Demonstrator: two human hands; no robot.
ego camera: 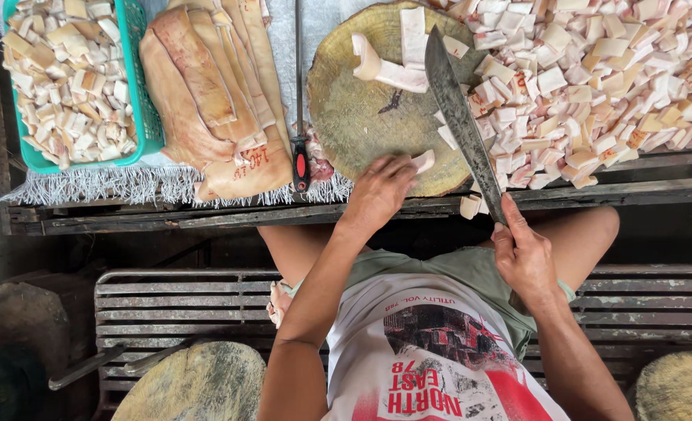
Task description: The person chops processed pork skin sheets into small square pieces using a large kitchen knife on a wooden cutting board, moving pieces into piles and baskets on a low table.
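Note:
My right hand [524,253] grips the handle of a long dark cleaver [459,117], whose blade lies across the right side of a round wooden chopping block [361,117]. My left hand [377,191] rests on the block's near edge, fingers on a small pale piece of pork fat [422,160]. Longer pale strips [397,62] lie at the far side of the block. A big heap of cut pale cubes [596,70] spreads to the right of the block.
A green basket [143,109] at the left holds more cubes. Large skin slabs [205,93] lie beside it. A sharpening steel with a black and red handle [300,160] lies left of the block. Below runs a slatted bench [174,304].

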